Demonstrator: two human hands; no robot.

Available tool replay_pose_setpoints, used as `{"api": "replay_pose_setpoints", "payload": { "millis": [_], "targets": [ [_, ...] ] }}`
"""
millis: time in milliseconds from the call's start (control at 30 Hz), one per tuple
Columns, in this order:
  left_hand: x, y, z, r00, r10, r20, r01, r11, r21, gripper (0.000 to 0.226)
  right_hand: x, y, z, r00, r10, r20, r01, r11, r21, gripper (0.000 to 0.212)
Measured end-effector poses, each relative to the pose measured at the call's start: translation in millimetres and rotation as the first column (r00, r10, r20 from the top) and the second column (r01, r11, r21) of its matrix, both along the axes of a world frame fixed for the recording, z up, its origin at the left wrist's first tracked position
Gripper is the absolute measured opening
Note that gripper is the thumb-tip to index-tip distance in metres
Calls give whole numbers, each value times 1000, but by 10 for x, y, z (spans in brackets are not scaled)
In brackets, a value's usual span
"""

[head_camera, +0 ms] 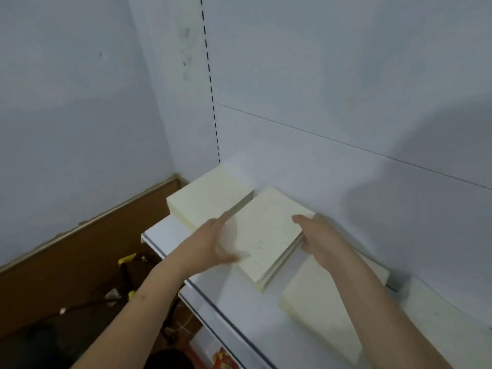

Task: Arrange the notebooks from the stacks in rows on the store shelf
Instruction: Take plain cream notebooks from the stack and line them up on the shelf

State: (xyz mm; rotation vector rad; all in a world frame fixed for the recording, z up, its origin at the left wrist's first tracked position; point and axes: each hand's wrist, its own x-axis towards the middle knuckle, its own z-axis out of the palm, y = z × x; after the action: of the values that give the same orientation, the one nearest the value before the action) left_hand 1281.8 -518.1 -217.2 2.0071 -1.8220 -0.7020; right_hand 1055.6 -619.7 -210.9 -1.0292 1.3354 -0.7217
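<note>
A stack of cream notebooks (266,235) lies on the white shelf (239,304), turned at an angle. My left hand (210,243) grips its left side, thumb on the cover. My right hand (319,235) grips its right edge, fingers against the stack's side. A second cream stack (207,198) sits at the shelf's left end, close to the held one. A third stack (319,310) lies on the right, partly hidden under my right forearm. Another pale stack (439,315) sits further right.
The shelf's white back panel (346,115) rises right behind the stacks, with a slotted upright (210,83) at its left. Beyond the shelf's left end is a grey wall (66,115) with a brown skirting (80,251). Clutter lies on the dark floor (119,288) below.
</note>
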Motion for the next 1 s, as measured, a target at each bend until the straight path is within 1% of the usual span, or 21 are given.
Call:
{"api": "replay_pose_setpoints", "payload": {
  "millis": [33, 67, 100, 167, 233, 333, 400, 433, 467, 533, 567, 600, 633, 667, 733, 800, 900, 967, 1000],
  "targets": [
    [56, -108, -44, 993, -85, 81, 78, 993, 85, 113, 87, -18, -9, 1000, 6, 16, -8, 996, 89, 64],
    [100, -201, -100, 979, -147, 142, 126, 981, 146, 123, 165, -26, -25, 1000, 10, 27, -14, 988, 155, 58],
    [134, -285, -160, 964, -186, 189, 154, 973, 173, 128, 221, -50, -75, 999, 0, 36, -7, 980, 198, 52],
    [175, -408, -202, 943, -220, 249, 173, 965, 196, 128, 281, -64, -123, 996, -70, 56, 56, 974, 217, 34],
    [192, -470, -164, 940, -237, 245, 188, 960, 210, 124, 312, -84, -134, 982, -146, 119, 117, 968, 222, 14],
    [209, -492, -134, 945, -263, 194, 222, 953, 207, 119, 330, -90, -139, 964, -224, 143, 187, 955, 231, 8],
    [201, -484, -161, 939, -274, 208, 233, 951, 204, 116, 350, -80, -128, 959, -242, 149, 205, 953, 225, 9],
    [200, -488, -172, 934, -280, 222, 236, 949, 208, 114, 359, -95, -141, 958, -248, 142, 211, 949, 232, 15],
    [205, -499, -170, 931, -285, 227, 236, 947, 219, 113, 379, -78, -109, 957, -252, 141, 215, 948, 236, 31],
    [226, -514, -99, 925, -308, 223, 243, 930, 277, 116, 373, -90, -125, 964, -224, 145, 190, 956, 222, 83],
    [226, -510, -19, 915, -332, 230, 255, 916, 309, 120, 352, -106, -129, 968, -199, 155, 164, 963, 212, 104],
    [207, -496, 88, 900, -359, 249, 272, 906, 324, 125, 334, -100, -101, 972, -175, 159, 140, 968, 210, 114],
    [168, -482, 223, 886, -378, 269, 296, 907, 301, 127, 316, -62, -17, 979, -154, 135, 126, 972, 198, 114],
    [107, -470, 366, 880, -382, 281, 322, 916, 238, 125, 286, 9, 90, 984, -152, 98, 135, 978, 159, 105],
    [-81, -449, 629, 890, -364, 275, 363, 930, 59, 111, 155, 146, 232, 987, -157, 43, 157, 988, 10, 88],
    [-361, -459, 752, 911, -356, 209, 380, 921, -87, 95, -71, 339, 402, 981, -195, 2, 193, 972, -135, 78],
    [-955, -447, 638, 906, -418, 72, 423, 883, -204, 84, -521, 681, 603, 924, -363, -118, 297, 878, -375, 69],
    [-1455, -364, 454, 880, -476, -4, 460, 852, -250, 81, -928, 914, 676, 863, -470, -186, 330, 803, -497, 72],
    [-1727, -284, 366, 863, -504, -34, 480, 838, -260, 80, -1148, 1045, 689, 823, -524, -219, 349, 770, -534, 74]
  ]
}}
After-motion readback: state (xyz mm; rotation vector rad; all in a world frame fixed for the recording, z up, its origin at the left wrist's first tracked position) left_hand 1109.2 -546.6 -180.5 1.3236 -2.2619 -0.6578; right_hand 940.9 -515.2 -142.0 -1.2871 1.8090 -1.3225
